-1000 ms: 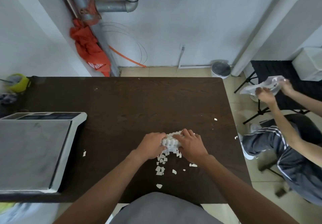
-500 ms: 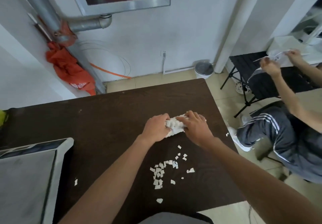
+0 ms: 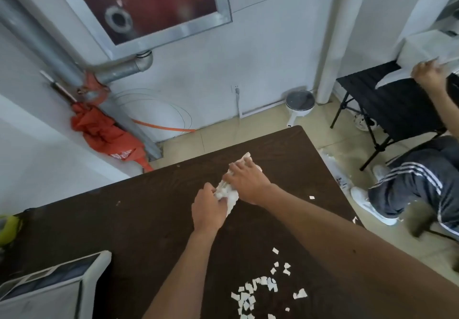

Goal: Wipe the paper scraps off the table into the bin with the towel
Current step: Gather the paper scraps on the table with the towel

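1. Towel (image 3: 227, 192), white and crumpled, is seen on the far right part of the dark brown counter (image 3: 149, 219), partly under both hands.
2. The near end of the towel is gripped by the left hand (image 3: 208, 210), with the fingers curled into the cloth.
3. The far part of the towel is covered by the right hand (image 3: 247, 179), which is laid palm-down with fingers stretched and spread, pressing the cloth to the counter. A corner of cloth is left showing beyond the fingertips.
4. The paper scraps (image 3: 258, 291) are scattered in a loose cluster on the near part of the counter, well apart from the towel. A single scrap (image 3: 311, 197) is seen near the right edge.
5. A round white container (image 3: 299, 102) with a dark lid is stood on the floor against the wall, beyond the counter's far corner. Whether it is the bin cannot be told.
6. A flat device (image 3: 49, 291) with a white frame is placed on the near left corner of the counter.
7. A second person (image 3: 422, 184) in dark striped trousers is seated to the right, beside a black folding table (image 3: 392, 100).
8. An orange cloth (image 3: 104, 135) is hung on a grey pipe (image 3: 119, 70) by the wall.
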`<action>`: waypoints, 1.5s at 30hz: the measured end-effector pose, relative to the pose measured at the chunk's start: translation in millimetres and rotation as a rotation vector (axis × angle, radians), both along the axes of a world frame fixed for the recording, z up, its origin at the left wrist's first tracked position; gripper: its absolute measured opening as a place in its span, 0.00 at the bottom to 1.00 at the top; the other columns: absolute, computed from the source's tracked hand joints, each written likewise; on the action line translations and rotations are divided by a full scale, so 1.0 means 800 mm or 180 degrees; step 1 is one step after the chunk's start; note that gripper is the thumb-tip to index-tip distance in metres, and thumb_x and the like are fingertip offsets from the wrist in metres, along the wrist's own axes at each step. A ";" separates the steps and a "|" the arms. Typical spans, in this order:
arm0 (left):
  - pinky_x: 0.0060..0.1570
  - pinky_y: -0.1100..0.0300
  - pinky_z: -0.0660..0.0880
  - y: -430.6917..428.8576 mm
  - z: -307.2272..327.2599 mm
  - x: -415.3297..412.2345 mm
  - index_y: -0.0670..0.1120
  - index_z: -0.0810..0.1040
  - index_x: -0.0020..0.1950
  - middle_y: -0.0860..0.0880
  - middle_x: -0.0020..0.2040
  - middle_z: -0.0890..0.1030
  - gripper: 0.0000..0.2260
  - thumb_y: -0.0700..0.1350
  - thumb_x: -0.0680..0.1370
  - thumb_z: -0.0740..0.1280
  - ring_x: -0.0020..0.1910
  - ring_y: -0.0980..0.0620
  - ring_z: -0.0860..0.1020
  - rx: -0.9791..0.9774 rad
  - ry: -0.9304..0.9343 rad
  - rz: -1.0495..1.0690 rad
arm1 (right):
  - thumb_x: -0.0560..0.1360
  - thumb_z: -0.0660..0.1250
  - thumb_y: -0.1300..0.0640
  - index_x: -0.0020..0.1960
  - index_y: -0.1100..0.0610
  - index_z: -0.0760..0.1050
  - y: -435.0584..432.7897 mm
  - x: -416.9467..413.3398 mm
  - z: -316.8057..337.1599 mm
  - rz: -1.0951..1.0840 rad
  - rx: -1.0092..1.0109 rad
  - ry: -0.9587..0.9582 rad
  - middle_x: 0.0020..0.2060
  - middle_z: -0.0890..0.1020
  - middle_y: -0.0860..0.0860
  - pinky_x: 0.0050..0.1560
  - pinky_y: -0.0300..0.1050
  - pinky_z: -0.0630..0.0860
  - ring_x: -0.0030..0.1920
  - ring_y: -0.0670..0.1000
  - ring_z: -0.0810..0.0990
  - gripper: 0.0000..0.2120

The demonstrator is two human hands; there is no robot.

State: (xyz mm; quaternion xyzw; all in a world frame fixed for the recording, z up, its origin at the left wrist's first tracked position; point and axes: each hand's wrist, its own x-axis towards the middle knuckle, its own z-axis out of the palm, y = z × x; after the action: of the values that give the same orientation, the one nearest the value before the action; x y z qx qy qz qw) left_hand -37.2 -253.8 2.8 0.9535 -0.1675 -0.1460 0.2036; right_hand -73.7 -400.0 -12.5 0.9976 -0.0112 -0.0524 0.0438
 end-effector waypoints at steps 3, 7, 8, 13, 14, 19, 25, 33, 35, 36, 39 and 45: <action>0.42 0.58 0.72 0.039 -0.006 0.013 0.47 0.75 0.53 0.48 0.50 0.79 0.10 0.48 0.77 0.72 0.43 0.53 0.78 -0.0075 -0.0015 0.0565 | 0.75 0.68 0.53 0.69 0.49 0.70 0.039 0.046 -0.005 0.0456 0.0146 -0.0110 0.68 0.72 0.57 0.72 0.62 0.60 0.69 0.59 0.69 0.24; 0.44 0.53 0.74 0.087 -0.009 0.039 0.46 0.74 0.54 0.46 0.48 0.79 0.11 0.47 0.77 0.72 0.44 0.49 0.78 -0.0184 0.0132 0.1397 | 0.74 0.70 0.50 0.72 0.48 0.67 0.107 0.098 -0.003 0.0945 0.0225 -0.0061 0.72 0.69 0.55 0.74 0.61 0.59 0.74 0.58 0.63 0.27; 0.47 0.49 0.77 0.099 -0.011 0.045 0.46 0.74 0.54 0.46 0.47 0.79 0.10 0.47 0.78 0.72 0.45 0.47 0.79 -0.0217 0.0212 0.1582 | 0.75 0.69 0.49 0.72 0.48 0.67 0.124 0.111 -0.003 0.1033 0.0176 -0.0011 0.72 0.69 0.55 0.74 0.60 0.59 0.74 0.58 0.63 0.28; 0.54 0.44 0.80 0.146 -0.026 0.050 0.48 0.73 0.53 0.45 0.48 0.80 0.09 0.48 0.77 0.71 0.49 0.43 0.80 -0.0495 0.0516 0.2250 | 0.77 0.66 0.47 0.71 0.50 0.69 0.177 0.149 -0.013 0.1470 -0.0208 0.0051 0.68 0.72 0.54 0.71 0.58 0.62 0.71 0.57 0.68 0.23; 0.55 0.44 0.80 0.150 -0.029 0.049 0.48 0.73 0.53 0.45 0.49 0.80 0.09 0.48 0.77 0.71 0.50 0.43 0.80 -0.0539 0.0556 0.2314 | 0.77 0.66 0.47 0.70 0.50 0.70 0.181 0.152 -0.019 0.1515 -0.0243 0.0051 0.68 0.73 0.54 0.71 0.58 0.63 0.70 0.57 0.68 0.22; 0.59 0.45 0.78 0.135 -0.033 0.050 0.46 0.73 0.65 0.44 0.57 0.81 0.17 0.48 0.78 0.71 0.56 0.42 0.81 -0.0803 0.0805 0.2285 | 0.77 0.67 0.51 0.69 0.48 0.71 0.170 0.165 -0.038 0.1661 -0.0238 -0.0020 0.69 0.71 0.55 0.71 0.59 0.62 0.72 0.58 0.65 0.21; 0.62 0.50 0.76 0.106 -0.040 0.074 0.45 0.75 0.69 0.44 0.62 0.81 0.19 0.49 0.79 0.68 0.60 0.41 0.80 -0.0643 0.1069 0.1764 | 0.77 0.65 0.52 0.69 0.46 0.71 0.136 0.176 -0.037 0.1511 -0.0165 0.0102 0.70 0.70 0.52 0.70 0.58 0.63 0.74 0.58 0.62 0.20; 0.64 0.50 0.75 0.046 -0.048 0.100 0.45 0.74 0.70 0.44 0.64 0.81 0.19 0.46 0.80 0.68 0.63 0.41 0.79 -0.0684 0.1278 0.1723 | 0.78 0.65 0.53 0.72 0.44 0.67 0.067 0.172 -0.037 0.1003 0.0045 0.0194 0.72 0.68 0.50 0.72 0.53 0.62 0.74 0.54 0.62 0.23; 0.64 0.50 0.76 0.027 -0.047 0.098 0.45 0.74 0.70 0.44 0.64 0.80 0.19 0.47 0.79 0.68 0.63 0.42 0.79 -0.0714 0.1300 0.1641 | 0.77 0.66 0.55 0.73 0.44 0.67 0.044 0.163 -0.030 0.0877 0.0160 0.0257 0.72 0.69 0.50 0.73 0.53 0.61 0.74 0.54 0.63 0.25; 0.64 0.49 0.76 0.016 -0.047 0.097 0.45 0.74 0.70 0.44 0.64 0.80 0.20 0.47 0.79 0.68 0.62 0.42 0.80 -0.0716 0.1314 0.1579 | 0.77 0.66 0.56 0.72 0.44 0.67 0.031 0.160 -0.028 0.0802 0.0230 0.0264 0.72 0.69 0.49 0.73 0.53 0.62 0.74 0.53 0.64 0.25; 0.63 0.51 0.77 -0.019 -0.045 0.094 0.45 0.74 0.69 0.45 0.63 0.80 0.20 0.49 0.78 0.69 0.62 0.43 0.80 -0.0623 0.1352 0.1369 | 0.77 0.66 0.56 0.73 0.43 0.68 -0.008 0.146 -0.029 0.0562 0.0384 0.0326 0.72 0.69 0.48 0.73 0.54 0.62 0.74 0.52 0.65 0.26; 0.59 0.49 0.79 -0.090 -0.061 0.071 0.47 0.77 0.65 0.45 0.58 0.83 0.17 0.50 0.77 0.70 0.57 0.43 0.81 -0.0628 0.1284 0.1076 | 0.78 0.65 0.55 0.73 0.44 0.67 -0.079 0.101 -0.033 0.0105 0.0394 0.0336 0.72 0.70 0.49 0.71 0.55 0.65 0.73 0.52 0.67 0.25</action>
State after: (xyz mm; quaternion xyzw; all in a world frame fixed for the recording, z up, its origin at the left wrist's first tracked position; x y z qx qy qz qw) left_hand 19.5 -325.7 -46.2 0.8951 0.0243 -0.2799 0.3461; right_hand 6.9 -463.4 -39.1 0.9943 0.0109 -0.1049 -0.0167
